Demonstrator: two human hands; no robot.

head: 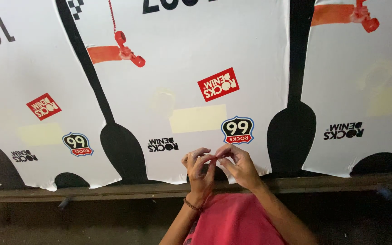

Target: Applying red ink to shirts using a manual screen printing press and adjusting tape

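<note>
1. Red fabric (234,224) sits nearest the lens, bottom centre, between the two forearms.
2. Left hand (199,170): fingers curled in, thumb and forefinger pinched together at the tips. Beaded bracelet (191,205) on that wrist.
3. Right hand (237,165): same posture, thumb and forefinger pinched, tips touching the left hand's tips.
4. Between the pinched fingertips there is a tiny reddish bit (216,156); too small to tell what it is. Both hands appear to be closed on it.
5. Hands are over the lower edge of the middle white printed sheet (196,54), right where the sheet meets the dark wooden ledge (323,182).
6. Sheet graphics near the hands: blue-and-red shield badge (237,130) just above the right hand, pale yellow tape strip (198,119) above and to the left, red rectangular label (218,84) higher up.
7. Red telephone handset print (128,47) with a coiled cord, upper left of the same sheet.
8. Black spoon-shaped gaps (121,145) separate the middle sheet from similar sheets left and right.
9. Bottom edges of the sheets are ragged and overlap the ledge.
</note>
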